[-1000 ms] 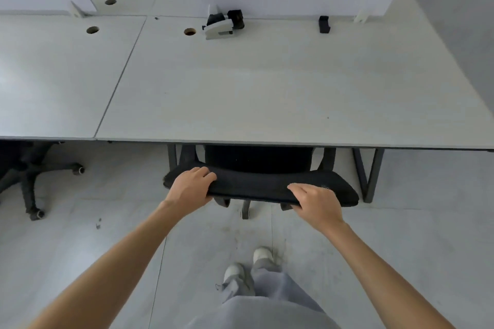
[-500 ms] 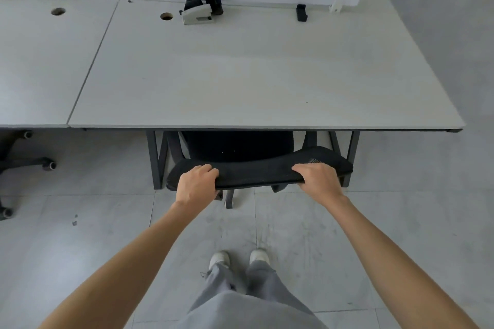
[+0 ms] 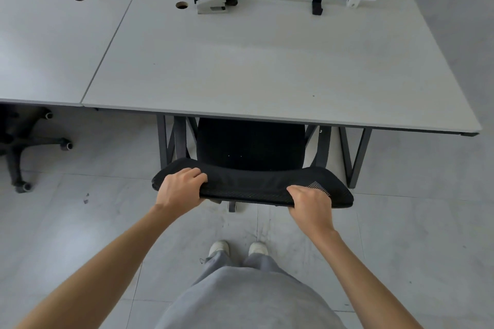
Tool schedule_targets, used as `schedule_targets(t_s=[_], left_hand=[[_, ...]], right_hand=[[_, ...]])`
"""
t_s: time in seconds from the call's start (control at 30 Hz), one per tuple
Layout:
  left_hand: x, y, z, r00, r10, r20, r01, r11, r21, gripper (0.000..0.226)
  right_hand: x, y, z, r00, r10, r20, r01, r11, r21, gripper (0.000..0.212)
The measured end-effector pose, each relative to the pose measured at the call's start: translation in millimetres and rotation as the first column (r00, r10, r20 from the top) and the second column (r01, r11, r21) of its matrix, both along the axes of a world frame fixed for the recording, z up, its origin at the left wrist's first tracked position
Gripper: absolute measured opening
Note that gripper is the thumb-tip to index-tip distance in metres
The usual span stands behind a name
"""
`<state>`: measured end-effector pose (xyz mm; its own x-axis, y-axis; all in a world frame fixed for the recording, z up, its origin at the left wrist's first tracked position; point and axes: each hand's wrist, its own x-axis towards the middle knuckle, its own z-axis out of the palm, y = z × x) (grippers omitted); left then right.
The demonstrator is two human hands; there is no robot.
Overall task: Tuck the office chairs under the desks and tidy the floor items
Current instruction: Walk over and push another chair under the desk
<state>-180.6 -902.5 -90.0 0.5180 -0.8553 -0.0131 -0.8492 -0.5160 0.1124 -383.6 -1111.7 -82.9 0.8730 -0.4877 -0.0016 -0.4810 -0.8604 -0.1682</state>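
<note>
Chair backrest (image 3: 251, 189) now nearer, seat under desk (image 3: 267, 67) — both hands' fingers (image 3: 195, 172) clenched on its top edge.

Under the worktop (image 3: 267, 61) the chair (image 3: 251, 147) fills the bay between the dark legs (image 3: 163, 139); we see only narrow gaps either side. Far edge: clamp (image 3: 213, 1) and small black clip (image 3: 317, 6). Another chair's base (image 3: 18, 147) blocks floor at left; near floor (image 3: 401, 235) open.
</note>
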Motion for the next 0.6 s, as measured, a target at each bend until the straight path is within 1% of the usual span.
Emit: schedule_targets(t_s=[0.13,0.3,0.47,0.6], left_hand=[[13.9,4.7,2.1,1.000,-0.004,-0.011,0.004,1.000,0.000,0.026],[4.0,0.3,1.5,1.000,0.008,-0.013,-0.008,1.000,-0.018,0.019],[-3.5,-0.4,3.0,0.999,0.040,-0.027,-0.040,0.999,0.003,0.021],[-11.9,-4.6,2.1,0.998,0.055,-0.014,-0.055,0.998,-0.006,0.022]], right_hand=[[3.0,19.0,1.4,0.999,-0.019,0.029,0.020,1.000,-0.017,0.024],[-5.1,7.2,-5.5,0.998,0.021,0.058,-0.021,1.000,-0.008,0.022],[-7.3,0.7,-5.6,0.993,0.066,0.093,-0.065,0.998,-0.011,0.031],[-11.5,-7.2,-5.0,0.993,0.080,0.090,-0.079,0.997,-0.008,0.032]])
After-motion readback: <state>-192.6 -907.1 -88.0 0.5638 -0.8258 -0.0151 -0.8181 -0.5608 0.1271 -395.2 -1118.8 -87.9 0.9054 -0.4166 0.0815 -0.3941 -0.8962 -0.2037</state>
